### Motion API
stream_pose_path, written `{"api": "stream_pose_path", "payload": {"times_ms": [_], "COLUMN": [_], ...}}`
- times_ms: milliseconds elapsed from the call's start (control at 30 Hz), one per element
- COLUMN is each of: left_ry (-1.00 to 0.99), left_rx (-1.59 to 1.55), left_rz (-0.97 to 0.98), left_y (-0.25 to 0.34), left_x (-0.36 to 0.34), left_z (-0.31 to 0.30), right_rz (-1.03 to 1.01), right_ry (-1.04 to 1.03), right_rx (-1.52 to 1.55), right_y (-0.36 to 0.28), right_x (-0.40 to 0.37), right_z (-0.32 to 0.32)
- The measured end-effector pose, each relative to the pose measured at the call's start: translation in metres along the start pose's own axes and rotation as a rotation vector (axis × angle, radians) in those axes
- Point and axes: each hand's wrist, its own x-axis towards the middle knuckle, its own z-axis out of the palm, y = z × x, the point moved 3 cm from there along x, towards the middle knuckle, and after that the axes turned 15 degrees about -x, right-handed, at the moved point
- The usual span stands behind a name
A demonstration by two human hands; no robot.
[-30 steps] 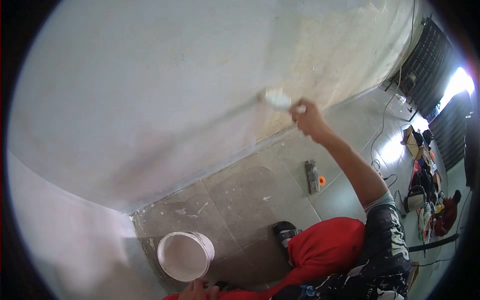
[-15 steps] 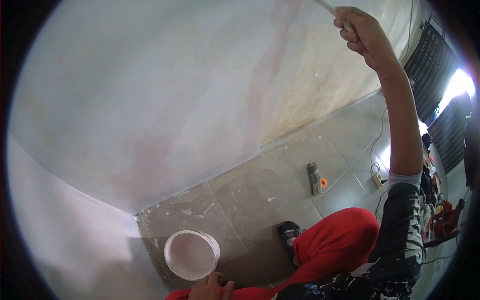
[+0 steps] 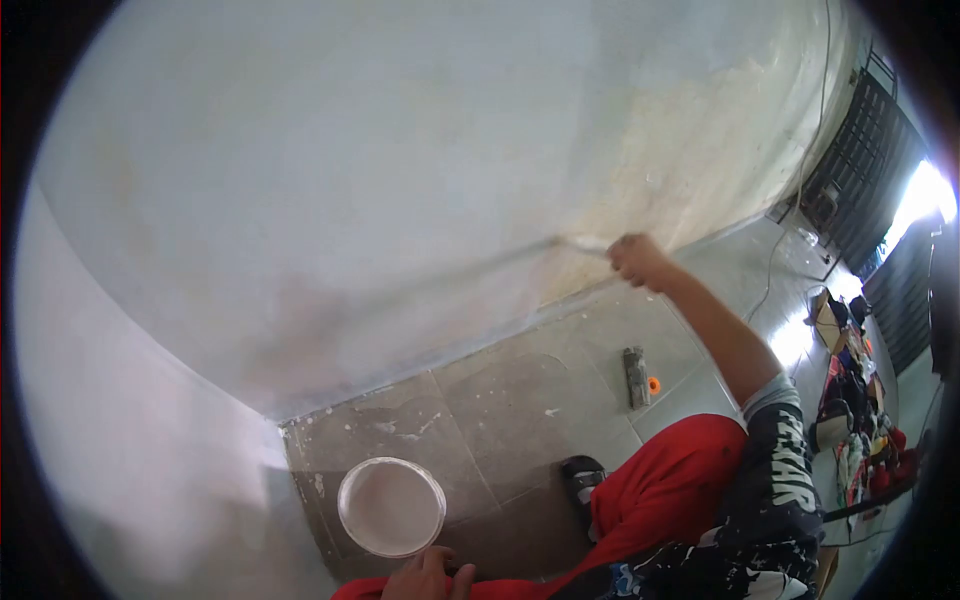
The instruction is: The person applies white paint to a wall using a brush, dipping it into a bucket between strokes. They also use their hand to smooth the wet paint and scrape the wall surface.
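Tiled floor (image 3: 520,385) bears white bucket (image 3: 391,507) and grey tool (image 3: 635,376)

A grey tool (image 3: 634,376) lies on floor tiles (image 3: 500,400) beside an orange cap (image 3: 653,385).

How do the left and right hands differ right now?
The right hand reaches out to the wall; the left hand sits close in beside the bucket. The right hand grips a brush; the left hand shows nothing held, though partly cut off. Both are bare.

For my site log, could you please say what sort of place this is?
Probably a room being repainted: patchy wall, brush in the right hand, paint bucket on the tiled floor.
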Motion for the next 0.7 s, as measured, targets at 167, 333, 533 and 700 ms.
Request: {"api": "stream_pose_path", "payload": {"times_ms": [167,333,533,700], "left_ry": [-0.002,-0.028,0.006,0.004], "left_rx": [0.040,-0.049,-0.042,0.010], "left_rz": [-0.050,0.021,0.012,-0.033], "left_y": [0.003,-0.001,0.006,0.002], "left_x": [0.001,0.008,0.002,0.000], "left_z": [-0.002,-0.001,-0.002,0.002], "right_rz": [-0.305,-0.410,-0.450,-0.164], "right_ry": [0.261,0.459,0.476,0.250], "right_rx": [-0.178,0.032,0.240,0.191], "right_y": [-0.144,-0.209,-0.165,-0.054], "right_x": [-0.059,-0.104,-0.072,-0.036], "right_z": [-0.098,-0.163,-0.105,-0.025]}}
